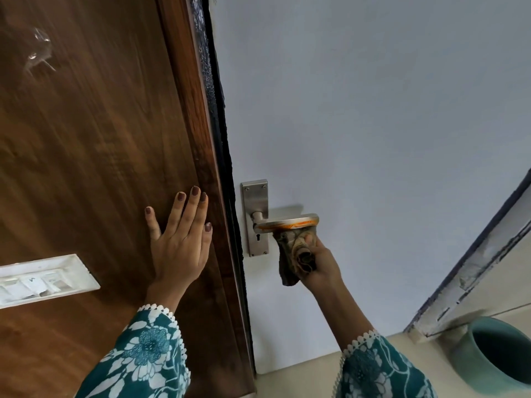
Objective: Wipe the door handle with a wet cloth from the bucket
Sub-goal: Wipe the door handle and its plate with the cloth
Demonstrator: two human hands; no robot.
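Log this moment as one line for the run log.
step: wiping | right hand: cloth under handle | left hand: flat on wood panel | bucket: floor, right

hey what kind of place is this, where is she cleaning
Most likely inside a home, at a room doorway. A pale door with a metal lever handle sits beside a wood-panelled frame carrying a white switch plate, and a teal bucket stands on the tiled floor.

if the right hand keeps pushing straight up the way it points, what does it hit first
The cloth bunched in the right hand already seems to touch the underside of the door handle, so the lever is first. Exact contact is hard to judge from this angle.
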